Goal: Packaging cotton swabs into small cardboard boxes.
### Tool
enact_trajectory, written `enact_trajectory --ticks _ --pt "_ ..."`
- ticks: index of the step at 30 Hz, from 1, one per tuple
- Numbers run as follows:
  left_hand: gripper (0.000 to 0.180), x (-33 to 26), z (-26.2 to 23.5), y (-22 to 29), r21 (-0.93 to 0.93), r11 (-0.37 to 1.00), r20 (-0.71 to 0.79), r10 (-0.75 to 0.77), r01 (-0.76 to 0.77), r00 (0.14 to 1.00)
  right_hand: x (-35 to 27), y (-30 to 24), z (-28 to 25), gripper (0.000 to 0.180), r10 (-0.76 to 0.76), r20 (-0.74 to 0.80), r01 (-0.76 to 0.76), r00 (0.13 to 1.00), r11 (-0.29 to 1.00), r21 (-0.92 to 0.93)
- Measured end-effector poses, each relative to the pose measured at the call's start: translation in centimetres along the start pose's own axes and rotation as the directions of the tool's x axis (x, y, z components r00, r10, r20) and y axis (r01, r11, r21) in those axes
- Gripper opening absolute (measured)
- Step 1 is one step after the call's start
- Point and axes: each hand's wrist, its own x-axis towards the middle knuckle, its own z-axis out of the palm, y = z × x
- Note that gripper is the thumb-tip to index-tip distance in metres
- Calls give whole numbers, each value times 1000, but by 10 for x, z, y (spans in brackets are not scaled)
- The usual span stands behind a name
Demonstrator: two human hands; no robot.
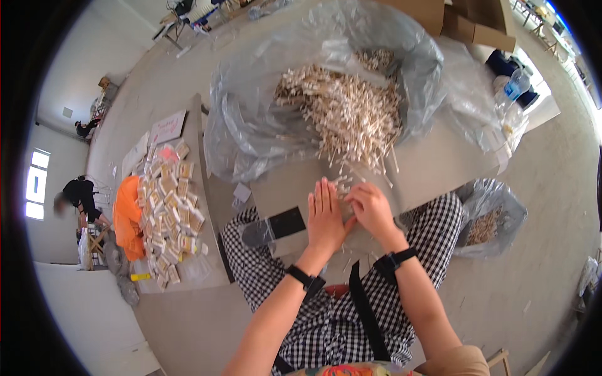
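A big heap of cotton swabs (pixel 351 106), white-tipped with pale sticks, spills from a clear plastic bag (pixel 235 135) toward me. At its near edge my left hand (pixel 326 219) lies flat, fingers stretched out and close together, beside a few loose swabs (pixel 342 184). My right hand (pixel 371 210) is next to it, fingers curled inward at those swabs; whatever they pinch is hidden. The two hands almost meet at the thumbs. Left of them a black flat rectangle (pixel 287 222) and a clear plastic piece (pixel 257 234) sit at the board's edge.
Many small packed boxes (pixel 169 213) are piled on a table at left, by an orange cloth (pixel 128 216). A second bag with swabs (pixel 486 225) stands on the floor at right. A water bottle (pixel 517 84) and cardboard box (pixel 476 22) are far right. Another person (pixel 81 197) bends at far left.
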Motion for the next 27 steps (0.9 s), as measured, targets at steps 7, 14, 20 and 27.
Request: enact_trajectory --ticks 7,14,20,27 --pt "99 -4 -4 4 -11 1000 8 -9 9 1000 -4 -3 1 10 110 -16 -108 994 990 95" --pt "99 -4 -3 2 -1 1000 9 27 -27 1000 -8 -2 -1 13 60 -25 -60 998 998 28" --pt "94 -12 -14 -5 -152 988 11 19 -17 1000 -3 -15 -8 16 428 -68 -394 901 876 279" --pt "74 -21 -22 -15 -746 662 -107 -221 69 969 -10 -11 12 36 531 -42 -313 846 559 767"
